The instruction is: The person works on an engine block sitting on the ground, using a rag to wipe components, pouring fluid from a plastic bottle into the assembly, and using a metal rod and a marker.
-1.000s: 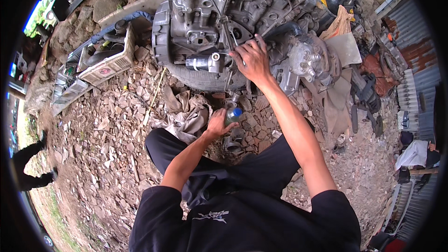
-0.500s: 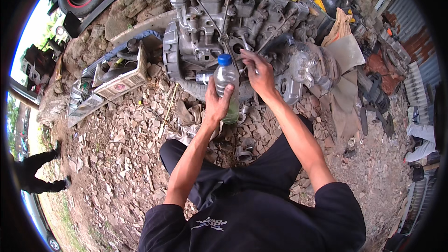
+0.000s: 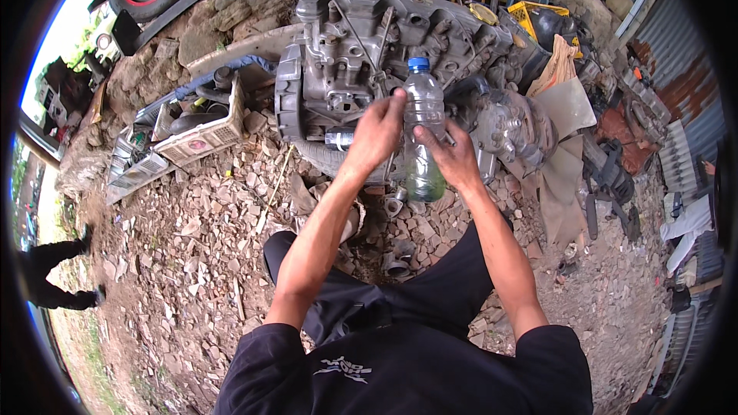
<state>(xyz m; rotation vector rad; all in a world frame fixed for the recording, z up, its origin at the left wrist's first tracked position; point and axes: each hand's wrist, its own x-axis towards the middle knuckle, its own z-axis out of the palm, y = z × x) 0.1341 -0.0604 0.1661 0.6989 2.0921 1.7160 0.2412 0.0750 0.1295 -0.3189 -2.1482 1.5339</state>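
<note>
A clear plastic bottle [image 3: 424,111] with a blue cap stands nearly upright in front of me, with greenish liquid in its lower part. My right hand [image 3: 455,155] grips its middle from the right, thumb across the front. Close to the bottle's left side is my left hand [image 3: 378,134], fingers loosely bent and holding nothing that I can see; whether its fingertips touch the plastic is unclear. Behind both hands lies a large grey engine [image 3: 346,46] with its ports and metal rods showing. The bottle hides part of it.
To the left, a pale crate [image 3: 201,140] holds dark parts. A bulky metal casing [image 3: 515,119] lies right of the bottle, beside cardboard sheets [image 3: 565,104]. Broken stones [image 3: 207,246] cover the ground. A person's dark-trousered legs [image 3: 58,261] show at far left.
The bottle has passed from my left hand to my right and moved right and slightly up. My right hand has come down from the engine; my left has let go.
</note>
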